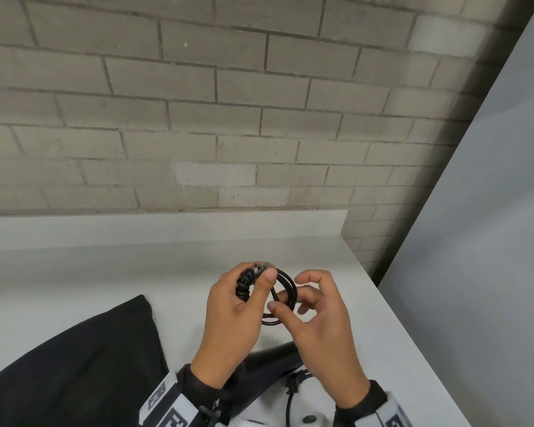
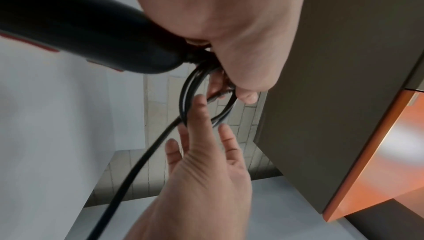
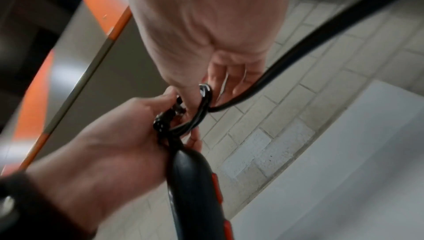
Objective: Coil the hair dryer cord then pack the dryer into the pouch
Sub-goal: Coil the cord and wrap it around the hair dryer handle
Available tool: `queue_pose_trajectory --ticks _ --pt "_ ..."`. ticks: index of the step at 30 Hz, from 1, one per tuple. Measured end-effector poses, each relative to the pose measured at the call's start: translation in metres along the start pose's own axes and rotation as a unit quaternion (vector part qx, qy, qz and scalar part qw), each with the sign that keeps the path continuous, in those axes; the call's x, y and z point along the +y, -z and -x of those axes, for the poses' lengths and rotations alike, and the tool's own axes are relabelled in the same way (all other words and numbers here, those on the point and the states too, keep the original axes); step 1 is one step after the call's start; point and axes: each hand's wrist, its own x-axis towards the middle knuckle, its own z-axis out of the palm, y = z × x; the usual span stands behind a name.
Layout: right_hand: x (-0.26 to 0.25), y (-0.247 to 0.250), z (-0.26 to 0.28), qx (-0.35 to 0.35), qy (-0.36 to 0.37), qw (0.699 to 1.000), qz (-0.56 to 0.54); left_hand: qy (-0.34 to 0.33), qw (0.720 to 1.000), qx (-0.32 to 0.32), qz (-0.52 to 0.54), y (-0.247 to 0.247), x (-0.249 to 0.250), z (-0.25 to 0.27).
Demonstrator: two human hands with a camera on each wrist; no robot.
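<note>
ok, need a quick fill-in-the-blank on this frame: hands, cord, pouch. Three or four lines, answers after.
1. The left hand grips the coiled loops of the thin black power cord at the end of the black hair dryer handle, whose switches are coloured ____.
2. The right hand guides the cord with its ____ and fingers.
3. The black fabric pouch lies on the ____ countertop, on the person's left.

Missing words: red; thumb; white
</note>
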Motion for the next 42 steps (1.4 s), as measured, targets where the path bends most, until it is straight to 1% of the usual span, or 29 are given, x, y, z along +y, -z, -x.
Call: queue_pose_trajectory --ticks 1,3,5,8,9,10,12,14,16,17,18,20,22,23,25,26,27,28,29,31,32,33,34,35,37,39,40,41,42 --pt "0.002 -0.002 0.002 0.037 0.047 0.996 0.065 0.001 1.0 0.007 0.003 -0.002 0.001 0.0" --pt "0.006 -0.006 0.005 0.088 0.145 0.968 0.186 -0.002 1.0 0.017 0.007 -0.006 0.001 0.002" --pt "0.004 -0.009 0.007 0.093 0.182 0.94 0.273 -0.001 1.0 0.027 0.012 -0.01 0.001 0.004" --pt "-0.003 -0.013 0.01 0.051 0.16 0.917 0.362 -0.001 0.999 0.039 0.015 -0.011 -0.002 0.005" --pt "-0.004 -0.013 0.012 0.035 0.139 0.915 0.377 -0.004 0.999 0.036 0.009 -0.01 -0.003 0.006" --pt "-0.005 -0.014 0.013 0.013 0.105 0.922 0.373 -0.006 0.999 0.031 0.001 -0.01 -0.004 0.007" --pt "-0.006 -0.012 0.012 -0.048 0.027 0.956 0.288 -0.015 1.0 0.024 -0.013 -0.007 -0.006 0.007" --pt "-0.012 -0.007 0.008 -0.079 -0.046 0.982 0.166 -0.03 0.999 0.02 -0.031 -0.004 -0.009 0.006" --pt "-0.018 0.0 0.005 -0.078 -0.122 0.989 0.035 -0.047 0.998 0.004 -0.043 -0.003 -0.011 0.004" --pt "-0.019 0.002 0.004 -0.081 -0.168 0.982 -0.037 -0.056 0.997 -0.002 -0.05 -0.002 -0.012 0.003" --pt "-0.021 0.005 0.002 -0.09 -0.211 0.968 -0.098 -0.065 0.996 -0.005 -0.061 -0.002 -0.012 0.003" --pt "-0.024 0.01 -0.002 -0.119 -0.269 0.934 -0.205 -0.084 0.993 -0.009 -0.084 -0.002 -0.011 0.002" --pt "-0.027 0.018 -0.007 -0.151 -0.315 0.886 -0.306 -0.097 0.991 -0.007 -0.088 -0.001 -0.013 0.0" --pt "-0.027 0.023 -0.01 -0.16 -0.34 0.856 -0.356 -0.101 0.991 -0.004 -0.088 0.0 -0.014 -0.001" --pt "-0.028 0.027 -0.013 -0.159 -0.379 0.801 -0.435 -0.113 0.989 0.0 -0.097 0.001 -0.016 -0.004" --pt "-0.027 0.028 -0.013 -0.153 -0.385 0.789 -0.454 -0.121 0.987 -0.002 -0.105 0.001 -0.017 -0.005" --pt "-0.026 0.029 -0.012 -0.152 -0.379 0.788 -0.461 -0.126 0.986 -0.003 -0.111 0.001 -0.017 -0.005" --pt "-0.024 0.028 -0.011 -0.155 -0.363 0.801 -0.45 -0.126 0.986 -0.002 -0.112 0.002 -0.017 -0.005" --pt "-0.023 0.029 -0.008 -0.158 -0.333 0.834 -0.411 -0.124 0.986 0.001 -0.11 0.001 -0.017 -0.006" --pt "-0.022 0.03 0.0 -0.15 -0.243 0.924 -0.255 -0.121 0.986 0.007 -0.111 0.002 -0.018 -0.008" --pt "-0.021 0.029 0.004 -0.132 -0.191 0.957 -0.176 -0.122 0.986 0.007 -0.115 0.002 -0.019 -0.009" --pt "-0.02 0.028 0.007 -0.105 -0.146 0.976 -0.124 -0.122 0.986 0.007 -0.117 0.002 -0.019 -0.009" --pt "-0.02 0.025 0.01 -0.078 -0.11 0.986 -0.095 -0.121 0.986 0.006 -0.117 0.001 -0.019 -0.009" --pt "-0.02 0.023 0.012 -0.057 -0.088 0.991 -0.079 -0.121 0.986 0.005 -0.115 0.001 -0.019 -0.009" --pt "-0.017 0.019 0.016 -0.042 -0.086 0.993 -0.072 -0.122 0.986 0.002 -0.111 0.0 -0.02 -0.008" --pt "-0.014 0.019 0.017 -0.051 -0.116 0.988 -0.085 -0.124 0.986 -0.003 -0.111 0.001 -0.02 -0.008" --pt "-0.014 0.022 0.017 -0.065 -0.151 0.979 -0.12 -0.125 0.986 -0.006 -0.11 0.002 -0.02 -0.008" --pt "-0.013 0.025 0.014 -0.083 -0.199 0.957 -0.194 -0.125 0.986 -0.01 -0.107 0.002 -0.019 -0.008" --pt "-0.014 0.029 0.011 -0.112 -0.257 0.91 -0.306 -0.126 0.987 -0.015 -0.103 0.003 -0.019 -0.009"
